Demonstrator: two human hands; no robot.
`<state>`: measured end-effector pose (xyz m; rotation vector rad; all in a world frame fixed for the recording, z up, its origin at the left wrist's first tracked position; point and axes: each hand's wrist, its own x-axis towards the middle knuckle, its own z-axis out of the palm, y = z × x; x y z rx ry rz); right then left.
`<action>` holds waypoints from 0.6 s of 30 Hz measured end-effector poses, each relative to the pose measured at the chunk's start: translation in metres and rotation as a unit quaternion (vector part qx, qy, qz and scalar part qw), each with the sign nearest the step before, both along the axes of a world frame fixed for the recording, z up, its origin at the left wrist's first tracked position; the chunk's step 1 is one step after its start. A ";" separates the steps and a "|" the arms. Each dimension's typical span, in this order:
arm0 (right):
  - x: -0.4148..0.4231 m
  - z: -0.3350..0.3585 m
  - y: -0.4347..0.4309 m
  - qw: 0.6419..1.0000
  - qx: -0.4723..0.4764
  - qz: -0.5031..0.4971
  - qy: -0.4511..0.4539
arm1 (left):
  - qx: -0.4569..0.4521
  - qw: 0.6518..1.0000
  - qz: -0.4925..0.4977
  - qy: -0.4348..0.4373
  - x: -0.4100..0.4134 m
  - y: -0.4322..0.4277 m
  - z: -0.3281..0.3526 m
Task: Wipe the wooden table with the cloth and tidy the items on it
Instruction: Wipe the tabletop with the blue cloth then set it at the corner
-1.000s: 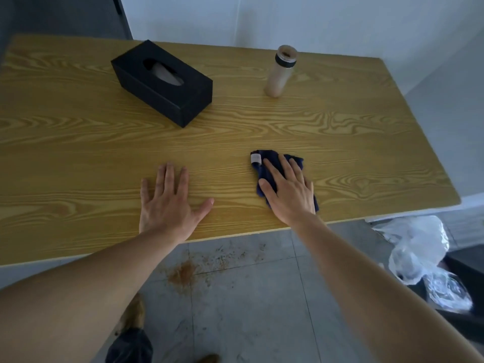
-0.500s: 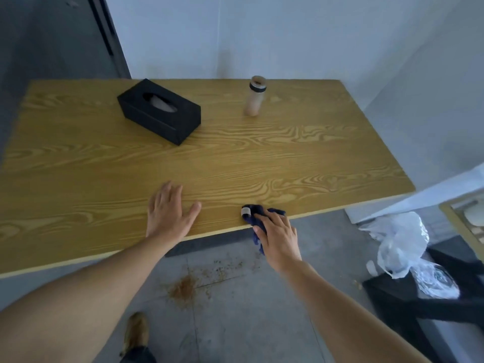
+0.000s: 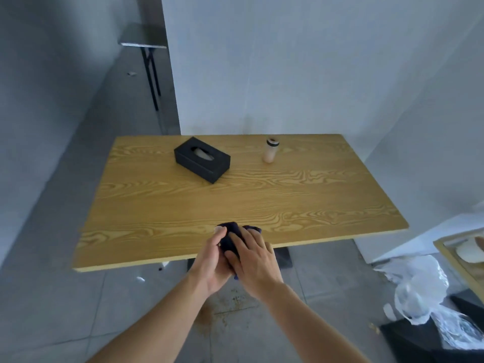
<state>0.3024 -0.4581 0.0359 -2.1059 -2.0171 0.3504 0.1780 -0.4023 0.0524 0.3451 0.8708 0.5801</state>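
The dark blue cloth (image 3: 231, 235) is bunched between both my hands at the near edge of the wooden table (image 3: 288, 195). My left hand (image 3: 212, 263) cups it from below and the left. My right hand (image 3: 255, 259) lies over it from the right, fingers spread across the cloth. Most of the cloth is hidden by my hands. A black tissue box (image 3: 202, 159) sits at the far middle of the table, turned at an angle. A beige bottle with a dark band (image 3: 270, 150) stands upright to its right.
Crumbs and a brown stain (image 3: 230, 305) lie on the grey tiled floor under my arms. White plastic bags (image 3: 419, 286) sit over a black bin at the lower right. A wooden tray (image 3: 455, 255) shows at the right edge. White walls close the table's far and right sides.
I have stepped back, so the table looks smaller. My left hand left the tabletop and joined my right hand on the cloth, which has come off the table's edge.
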 end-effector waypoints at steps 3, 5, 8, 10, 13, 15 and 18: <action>-0.022 0.030 0.009 0.999 0.012 0.028 0.024 | 0.006 0.999 0.031 -0.003 -0.025 0.008 0.014; -0.036 0.049 0.019 0.997 0.018 0.046 0.056 | 0.013 0.999 0.049 0.003 -0.043 0.018 0.019; -0.051 0.065 0.043 0.991 0.024 0.054 0.120 | 0.028 0.997 0.078 0.000 -0.069 0.037 0.030; -0.060 0.070 0.064 0.979 0.049 0.021 0.196 | 0.036 0.994 0.100 -0.002 -0.085 0.055 0.036; -0.073 0.078 0.105 0.934 0.036 -0.084 0.345 | 0.034 0.992 0.120 0.006 -0.109 0.091 0.042; -0.079 0.079 0.136 0.899 -0.042 -0.132 0.416 | 0.033 0.991 0.126 0.012 -0.125 0.119 0.042; -0.093 0.067 0.187 0.805 -0.192 -0.163 0.537 | 0.022 0.992 0.126 0.012 -0.149 0.166 0.036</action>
